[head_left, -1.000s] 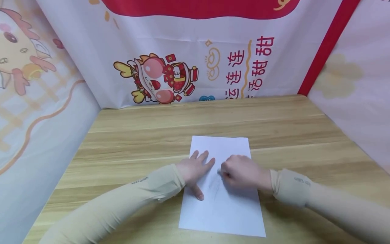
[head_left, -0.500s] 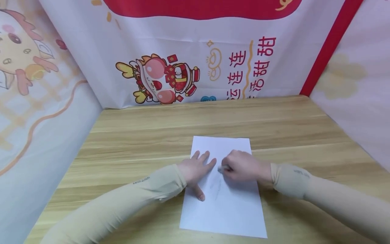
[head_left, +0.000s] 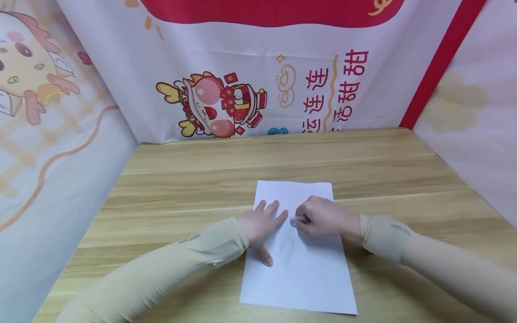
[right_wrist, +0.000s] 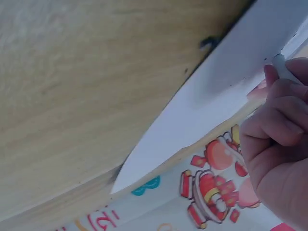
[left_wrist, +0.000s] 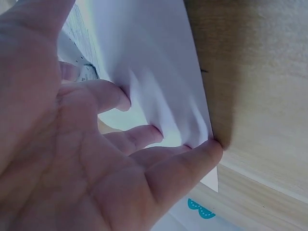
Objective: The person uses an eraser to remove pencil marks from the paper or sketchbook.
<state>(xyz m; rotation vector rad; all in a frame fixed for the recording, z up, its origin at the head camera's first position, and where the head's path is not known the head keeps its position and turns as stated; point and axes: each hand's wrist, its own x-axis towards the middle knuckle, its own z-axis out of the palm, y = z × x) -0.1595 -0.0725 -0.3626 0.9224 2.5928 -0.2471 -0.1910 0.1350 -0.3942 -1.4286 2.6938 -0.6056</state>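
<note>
A white sheet of paper lies on the table, with faint grey marks near its middle. My left hand rests on the sheet's left side, fingers spread and thumb apart. Its fingertips touch the paper in the left wrist view. Pinched in my right hand is a small white eraser, its end down at the paper above the marks. The right wrist view shows the eraser poking out between thumb and curled fingers, with small dark crumbs on the paper close by.
The wooden table stretches out around the sheet. A printed cloth hangs along its back edge, and others flank both sides. Beside the paper's right edge lies a small dark thing.
My right hand has shifted slightly up the sheet with the eraser, which shows more clearly. The grey marks look a little fainter. My left hand stays in place on the paper.
</note>
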